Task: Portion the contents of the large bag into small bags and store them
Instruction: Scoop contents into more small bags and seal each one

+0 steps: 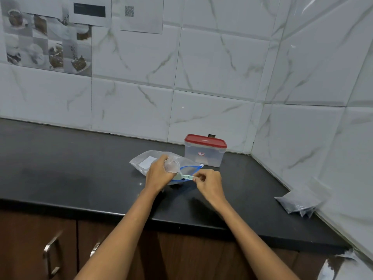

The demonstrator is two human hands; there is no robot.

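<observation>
A large clear bag [144, 161] with a white label lies on the black counter [80, 168]. In front of it is a small clear bag with a blue zip rim [189, 171]. My left hand [159, 174] grips the gathered top of a clear plastic bag above the small bag's left end. My right hand [209, 181] pinches the pale green strip [187, 177] at the small bag's mouth. The contents look dark, and my hands hide part of them.
A clear box with a red lid [204, 150] stands just behind the bags near the wall corner. Filled small bags of dark grains [298, 201] lean against the right wall. Cabinet doors with metal handles [51, 255] lie below the counter edge.
</observation>
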